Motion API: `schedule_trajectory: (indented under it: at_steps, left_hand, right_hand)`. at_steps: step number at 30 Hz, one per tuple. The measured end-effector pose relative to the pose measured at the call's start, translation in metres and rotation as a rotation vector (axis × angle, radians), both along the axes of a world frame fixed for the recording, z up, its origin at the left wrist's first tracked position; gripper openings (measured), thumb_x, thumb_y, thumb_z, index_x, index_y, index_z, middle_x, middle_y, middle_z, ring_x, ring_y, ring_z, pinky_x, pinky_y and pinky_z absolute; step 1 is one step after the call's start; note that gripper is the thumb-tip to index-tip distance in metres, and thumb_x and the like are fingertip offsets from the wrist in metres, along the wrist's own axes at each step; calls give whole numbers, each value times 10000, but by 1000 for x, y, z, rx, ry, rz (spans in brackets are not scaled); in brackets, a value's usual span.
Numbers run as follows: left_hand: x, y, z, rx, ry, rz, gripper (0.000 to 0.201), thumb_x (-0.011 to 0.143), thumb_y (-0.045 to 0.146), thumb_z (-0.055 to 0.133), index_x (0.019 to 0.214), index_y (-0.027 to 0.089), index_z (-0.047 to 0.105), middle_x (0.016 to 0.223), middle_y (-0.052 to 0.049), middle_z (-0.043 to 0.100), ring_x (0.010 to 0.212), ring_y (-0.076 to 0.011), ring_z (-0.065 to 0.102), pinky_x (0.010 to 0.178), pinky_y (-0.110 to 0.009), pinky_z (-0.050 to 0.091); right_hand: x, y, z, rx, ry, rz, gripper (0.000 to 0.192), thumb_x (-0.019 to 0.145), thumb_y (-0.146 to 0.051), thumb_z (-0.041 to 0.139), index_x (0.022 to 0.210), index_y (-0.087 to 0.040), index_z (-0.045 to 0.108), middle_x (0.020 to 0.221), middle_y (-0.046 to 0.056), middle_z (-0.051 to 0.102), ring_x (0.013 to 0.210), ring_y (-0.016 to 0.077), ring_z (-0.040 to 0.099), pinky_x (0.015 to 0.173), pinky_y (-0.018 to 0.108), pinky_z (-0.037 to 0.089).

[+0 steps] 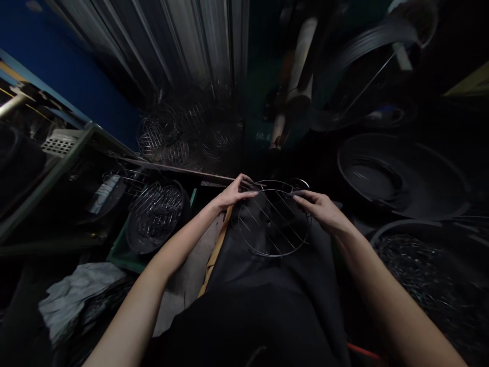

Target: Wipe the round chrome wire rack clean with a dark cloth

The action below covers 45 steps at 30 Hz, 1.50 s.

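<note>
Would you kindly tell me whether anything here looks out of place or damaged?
Nothing looks spilled or clearly damaged, including the held round wire rack. Only the crumpled pale sheet at lower left stands out: bunched loosely near the green crate, though it may belong there.

Wire rack (273, 223), centre: fingers (249, 194) hide some rim from us.
Wire coil (376, 38), upper right: we see it blurred.
Dark pieces (416, 265), lower right: too small to tell.

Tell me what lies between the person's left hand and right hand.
In the head view, the far part of the round wire rack spans the stretch between the left hand and the right hand.
</note>
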<state>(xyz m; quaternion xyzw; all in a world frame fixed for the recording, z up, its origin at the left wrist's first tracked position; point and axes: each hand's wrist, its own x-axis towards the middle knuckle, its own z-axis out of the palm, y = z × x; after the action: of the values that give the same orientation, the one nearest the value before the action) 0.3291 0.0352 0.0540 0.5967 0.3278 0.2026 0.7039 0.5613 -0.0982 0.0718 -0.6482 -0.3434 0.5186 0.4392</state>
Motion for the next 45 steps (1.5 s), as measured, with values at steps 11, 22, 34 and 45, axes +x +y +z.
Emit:
schedule_trajectory:
  at_steps: [11,22,34,45]
  left_hand:
    - [2,-2,-6,-85,-14,-14,360,567,397,818,726,121,650,721,7,605,680,-81,537,681,-228,401]
    - [2,-2,-8,-71,-19,-8,333,571,370,822,694,112,652,722,10,596,695,-83,537,700,-233,406]
    - [3,-1,-10,-72,-24,4,314,557,331,834,685,107,655,734,10,588,685,-71,545,705,-229,424]
    - [5,-3,-11,-44,-84,-27,274,597,286,828,693,90,662,756,5,587,695,-65,540,708,-230,419]
  right_hand:
    - [0,-1,-6,-25,-45,-63,553,497,-620,802,860,-213,712,824,41,686,720,191,612,635,299,503]
    - [-3,-1,-6,44,-49,-79,473,563,-567,792,848,-212,666,736,9,623,633,147,554,574,267,465]
    - [3,-1,-10,93,-67,-46,469,567,-517,808,911,-219,694,841,23,663,742,180,602,692,322,505]
    - [3,-4,-4,-40,13,-90,274,687,-270,770,944,-187,722,779,19,652,634,113,547,603,248,445]
